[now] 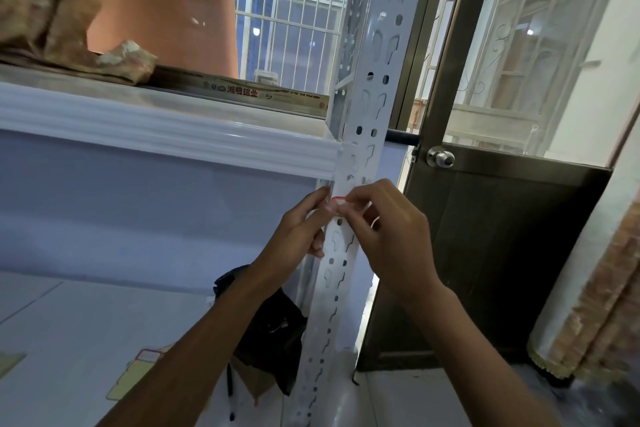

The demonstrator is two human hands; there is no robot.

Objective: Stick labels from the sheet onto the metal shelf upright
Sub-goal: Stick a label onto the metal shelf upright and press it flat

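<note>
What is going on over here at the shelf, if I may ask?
A person is sticking a small red-edged label onto the white perforated upright of a metal shelf. The left hand and the right hand meet at the post and pinch the label by the fingertips against its front. Whether it is stuck down yet is hard to tell. The label sheet lies on the lower shelf board, to the left.

Home storage corner, prob. an apt, white slotted metal shelf upright [367, 107] w/ ribbed shelf beam [173, 128], metal-framed glass door [485, 218] w/ round knob [440, 158], barred windows [287, 10] of neighbouring bldg outside, pale tiled floor [398, 399]
</note>
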